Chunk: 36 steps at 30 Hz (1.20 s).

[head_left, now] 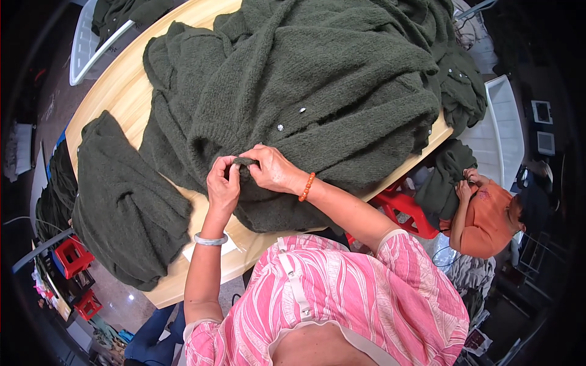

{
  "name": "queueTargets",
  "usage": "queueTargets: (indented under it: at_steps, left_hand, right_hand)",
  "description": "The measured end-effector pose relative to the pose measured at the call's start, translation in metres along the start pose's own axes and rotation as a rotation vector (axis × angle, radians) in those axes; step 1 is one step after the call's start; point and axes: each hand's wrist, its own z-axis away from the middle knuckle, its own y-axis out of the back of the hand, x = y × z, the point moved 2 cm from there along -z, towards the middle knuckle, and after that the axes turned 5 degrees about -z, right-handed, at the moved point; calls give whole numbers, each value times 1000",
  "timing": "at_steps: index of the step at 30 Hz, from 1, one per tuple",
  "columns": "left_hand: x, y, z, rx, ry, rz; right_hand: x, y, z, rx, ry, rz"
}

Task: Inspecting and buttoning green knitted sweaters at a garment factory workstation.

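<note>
A dark green knitted garment [342, 73] lies in a big heap over the table in front of me. My left hand [224, 182] and my right hand [268, 168] meet at the heap's near edge. Between them they pinch a small fold of the knit [245, 161], fingertips close together. Shiny round buttons [281, 127] show on the fabric just beyond my right hand. Whether a needle or thread is in my fingers cannot be made out. Another dark green knitted piece [128, 207] lies apart at the table's left end.
The light wooden table [116, 85] has a curved-looking edge. White bins [505, 128] stand beyond it at right and far left. At right a person in an orange top [488, 226] handles similar green knit, near a red stool [406, 210]. Red stools [73, 256] stand at left.
</note>
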Motion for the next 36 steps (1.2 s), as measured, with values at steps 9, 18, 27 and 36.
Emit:
queueTargets:
  at_steps: [9, 18, 27, 36]
  left_hand:
    - [1, -7, 2, -3, 80, 4]
    - [-2, -6, 3, -7, 28, 18]
    - [-8, 1, 2, -102, 137, 157]
    - [-15, 14, -8, -299, 140, 185]
  right_hand:
    - [7, -4, 4, 126, -130, -166]
    - [6, 2, 9, 121, -336, -413]
    - [4, 0, 11, 137, 46, 55]
    - [0, 13, -1, -66, 3, -18]
